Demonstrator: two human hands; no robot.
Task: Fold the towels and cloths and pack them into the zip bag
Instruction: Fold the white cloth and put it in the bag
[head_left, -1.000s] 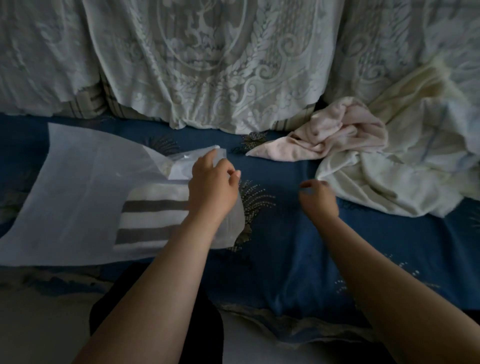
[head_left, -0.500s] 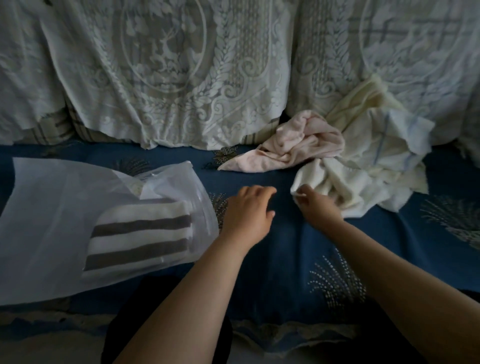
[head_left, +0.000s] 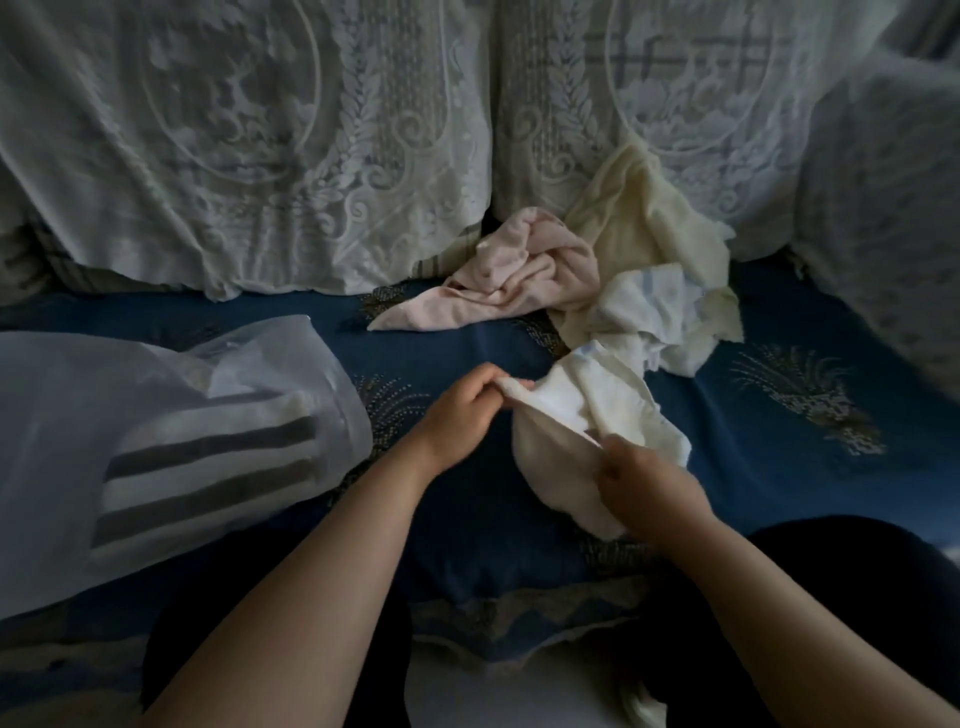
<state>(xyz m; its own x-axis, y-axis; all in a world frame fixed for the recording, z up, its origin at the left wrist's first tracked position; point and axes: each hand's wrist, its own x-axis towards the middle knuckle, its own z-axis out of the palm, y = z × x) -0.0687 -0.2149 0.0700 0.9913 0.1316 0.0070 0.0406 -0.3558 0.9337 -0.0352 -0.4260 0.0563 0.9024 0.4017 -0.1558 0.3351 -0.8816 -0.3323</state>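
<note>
A cream-white cloth (head_left: 587, 421) hangs crumpled between my hands above the blue seat. My left hand (head_left: 462, 410) pinches its upper left corner. My right hand (head_left: 641, 486) grips its lower edge. On the left lies the translucent zip bag (head_left: 67, 415), its mouth facing right, with a folded grey-and-white striped towel (head_left: 208, 467) inside. Behind the held cloth lie a crumpled pink towel (head_left: 514, 273), a white cloth with blue lines (head_left: 649, 306) and a pale yellow cloth (head_left: 644, 218).
The seat is covered by a blue patterned cloth (head_left: 779, 415). White lace covers (head_left: 311, 156) drape the backrest, and a lace-covered armrest (head_left: 883, 234) stands at the right. My dark-clothed legs (head_left: 857, 597) are at the bottom.
My left hand left the bag and moved right. Both hands took hold of the cream-white cloth and pulled it out of the pile toward me.
</note>
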